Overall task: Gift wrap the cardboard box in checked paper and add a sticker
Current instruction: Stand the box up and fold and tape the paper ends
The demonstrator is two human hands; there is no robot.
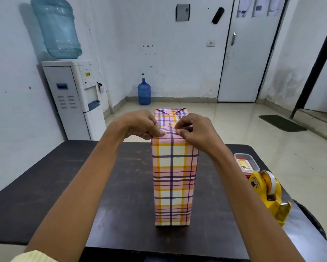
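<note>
While folding the top end, step: creasing checked paper [169,118] down over the wrapped box [173,186], standing on end on the bench [83,176].
Left hand [141,123]: arching knuckles-up, grip pinching the fold at the near top edge.
Right hand [194,129]: mirroring, grip pinching the same fold.
Next: probably calling for tape from the dispenser [270,193], then the sticker.

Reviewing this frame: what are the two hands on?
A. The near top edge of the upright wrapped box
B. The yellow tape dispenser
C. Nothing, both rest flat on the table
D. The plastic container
A: the left hand and right hand both pinch the near top edge of the wrapped box, while the tape dispenser stands untouched at the right.
</note>
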